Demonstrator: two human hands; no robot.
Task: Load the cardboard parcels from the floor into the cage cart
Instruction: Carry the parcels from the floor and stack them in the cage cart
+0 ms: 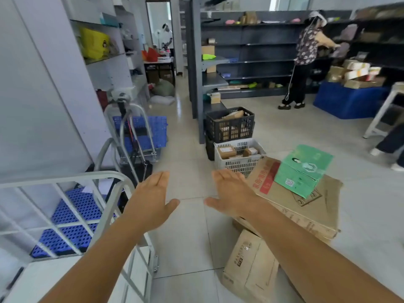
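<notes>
Two bare arms reach out from the bottom edge. Both hands are held flat in the air with the fingers straight and close together and the thumbs sticking out. The left hand (150, 201) and the right hand (231, 193) hold nothing and touch nothing. A gap of grey tiled floor (188, 237) shows between them.

Left of the left hand stands the white metal cage cart with a blue holed plastic floor (72, 217). No parcel can be seen inside it.

Right of the right hand lies the big flat brown cardboard box with red print (306, 206), on top of other boxes on the floor. The green cardboard box with a white label (302, 170) sits on it. Below the right arm, nearer than the big box, the small brown cardboard parcel (251, 267) leans tilted on the floor.

Beyond the right hand sits the white plastic basket (238, 164) with small brown packets in it. Behind that is the black plastic crate (229, 125). Beyond the left hand, a blue folded trolley (142, 132) leans by the white wall shelves.

Far behind the green box, a person in a flowered top (306, 47) stands at the dark shelves.
</notes>
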